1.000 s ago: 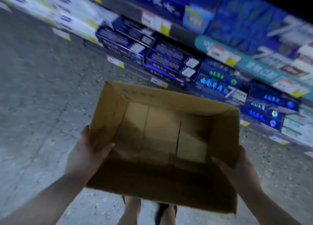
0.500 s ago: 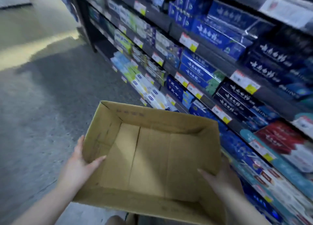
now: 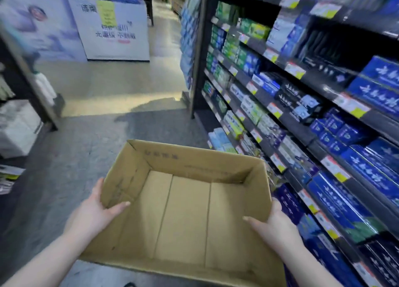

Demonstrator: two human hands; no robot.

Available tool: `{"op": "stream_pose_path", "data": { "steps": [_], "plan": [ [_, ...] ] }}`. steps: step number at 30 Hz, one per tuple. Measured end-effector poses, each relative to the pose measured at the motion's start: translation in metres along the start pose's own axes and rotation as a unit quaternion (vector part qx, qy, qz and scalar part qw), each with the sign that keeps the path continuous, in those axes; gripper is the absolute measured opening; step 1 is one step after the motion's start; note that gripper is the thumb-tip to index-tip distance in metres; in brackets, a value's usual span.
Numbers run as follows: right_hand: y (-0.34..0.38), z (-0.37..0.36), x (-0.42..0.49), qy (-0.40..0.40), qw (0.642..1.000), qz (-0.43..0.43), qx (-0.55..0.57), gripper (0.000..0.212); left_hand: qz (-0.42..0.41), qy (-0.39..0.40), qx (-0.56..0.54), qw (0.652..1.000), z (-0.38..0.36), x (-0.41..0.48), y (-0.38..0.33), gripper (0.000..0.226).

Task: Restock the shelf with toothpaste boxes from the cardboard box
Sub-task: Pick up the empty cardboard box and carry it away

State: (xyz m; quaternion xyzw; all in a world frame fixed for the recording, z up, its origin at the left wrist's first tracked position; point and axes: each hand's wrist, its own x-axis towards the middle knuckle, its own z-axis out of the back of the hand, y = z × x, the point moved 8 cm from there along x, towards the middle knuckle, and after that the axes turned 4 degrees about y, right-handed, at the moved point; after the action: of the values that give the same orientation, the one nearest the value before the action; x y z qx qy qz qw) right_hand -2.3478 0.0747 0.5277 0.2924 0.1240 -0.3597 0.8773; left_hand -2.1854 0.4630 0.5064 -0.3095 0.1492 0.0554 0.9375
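Blurred Chinese characters on a white display board (image 3: 112, 34), white calligraphy on blue toothpaste boxes (image 3: 377, 96), faint print on the cardboard box (image 3: 160, 156), price tags (image 3: 354, 108), none legible.

Open brown cardboard box (image 3: 185, 217) beside shelf (image 3: 299, 123) of toothpaste boxes (image 3: 375, 175)

We see a dim store aisle, with brighter light on the floor (image 3: 108, 88) farther off and a hard shadow edge across it. Motion blur smears the shelf (image 3: 299, 123) and both side edges
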Motion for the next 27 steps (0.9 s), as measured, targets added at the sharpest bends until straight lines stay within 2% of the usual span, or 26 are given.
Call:
{"op": "stream_pose_path", "data": {
  "steps": [10, 21, 27],
  "plan": [
    [0.236, -0.007, 0.106, -0.013, 1.000, 0.024, 0.003, 0.085, 0.001, -0.041, 0.031, 0.999, 0.154, 0.186, -0.004, 0.100],
    [0.427, -0.006, 0.274, 0.000, 0.997, 0.078, 0.017, 0.068, 0.013, -0.071, 0.001, 0.997, 0.225, 0.397, -0.025, 0.103],
    [0.554, -0.002, 0.394, 0.039, 0.992, 0.115, -0.032, 0.077, 0.069, -0.085, -0.037, 0.993, 0.265, 0.517, -0.043, 0.104]
  ]
}}
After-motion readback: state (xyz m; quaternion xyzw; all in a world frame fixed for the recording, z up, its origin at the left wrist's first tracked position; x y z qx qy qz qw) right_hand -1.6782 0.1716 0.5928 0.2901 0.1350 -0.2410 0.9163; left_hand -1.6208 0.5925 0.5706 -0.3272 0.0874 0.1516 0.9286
